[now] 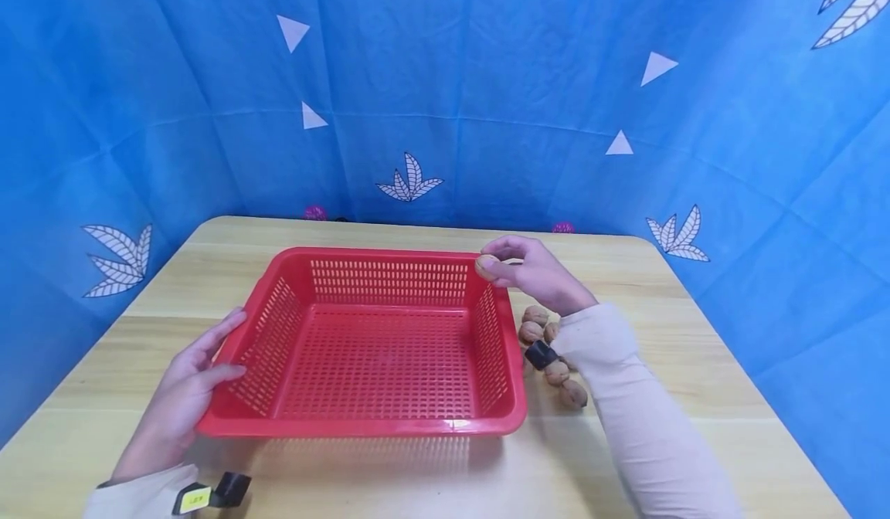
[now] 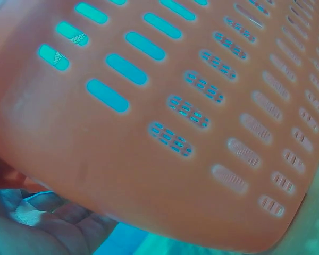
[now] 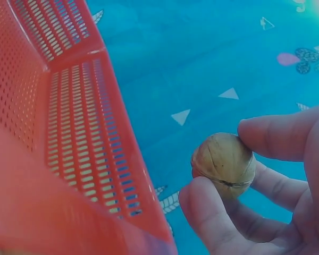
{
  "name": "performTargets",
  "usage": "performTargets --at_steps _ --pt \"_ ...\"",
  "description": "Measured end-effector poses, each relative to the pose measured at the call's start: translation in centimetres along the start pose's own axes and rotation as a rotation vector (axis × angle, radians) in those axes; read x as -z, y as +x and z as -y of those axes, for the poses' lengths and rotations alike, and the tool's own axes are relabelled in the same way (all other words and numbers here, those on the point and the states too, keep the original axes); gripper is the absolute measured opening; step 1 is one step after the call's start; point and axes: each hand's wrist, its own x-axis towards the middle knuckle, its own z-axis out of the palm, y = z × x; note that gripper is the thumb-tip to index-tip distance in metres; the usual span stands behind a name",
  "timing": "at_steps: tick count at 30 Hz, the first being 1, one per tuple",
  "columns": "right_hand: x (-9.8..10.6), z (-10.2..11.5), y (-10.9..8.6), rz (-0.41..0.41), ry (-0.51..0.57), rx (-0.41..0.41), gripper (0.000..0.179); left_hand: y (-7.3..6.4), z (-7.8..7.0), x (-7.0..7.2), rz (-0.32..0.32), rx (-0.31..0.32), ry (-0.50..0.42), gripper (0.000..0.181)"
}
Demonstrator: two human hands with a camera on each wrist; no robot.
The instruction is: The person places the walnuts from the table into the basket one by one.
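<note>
A red plastic basket [image 1: 361, 427] with slotted walls stands on the table, its perforated floor in plain sight in the head view. My left hand [image 1: 182, 395] grips its left rim, thumb over the inside and fingers outside. The left wrist view shows the basket's slotted outer wall [image 2: 95, 159] close up. Over the far right corner of the basket, my right hand [image 1: 538, 272] pinches a walnut [image 3: 223, 163] between thumb and fingers. Several more walnuts [image 1: 573, 394] lie on the table just right of the basket, partly hidden by the right forearm.
The light wooden table [image 1: 751, 442] extends around the basket on all sides. A blue patterned curtain [image 1: 528, 117] hangs behind and beside it. Small black cameras are strapped at both wrists; the right camera [image 1: 541, 355] sits above the loose walnuts.
</note>
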Motion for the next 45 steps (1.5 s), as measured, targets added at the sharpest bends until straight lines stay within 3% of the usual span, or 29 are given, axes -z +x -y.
performTargets --at_steps 6,13,21,32,39,45 --pt "-1.6 -0.1 0.5 -0.023 -0.088 -0.006 0.03 -0.5 0.1 0.4 -0.02 0.057 0.018 0.08" --pt "-1.9 0.7 0.7 -0.038 -0.127 -0.043 0.03 -0.1 -0.1 -0.1 -0.01 0.022 0.01 0.08" --pt "-3.4 0.9 1.1 0.007 -0.095 -0.069 0.031 -0.1 0.1 -0.3 -0.011 0.003 0.008 0.079" --pt "-5.1 0.5 1.9 0.031 -0.055 -0.106 0.032 -0.3 -0.2 0.0 -0.024 0.055 0.044 0.08" --pt "-6.2 0.0 2.4 0.054 -0.138 -0.141 0.027 -0.5 -0.2 0.1 -0.012 0.011 0.022 0.078" --pt "-6.4 -0.3 2.5 0.109 -0.202 -0.176 0.027 -0.3 -0.4 -0.2 -0.019 0.022 0.037 0.078"
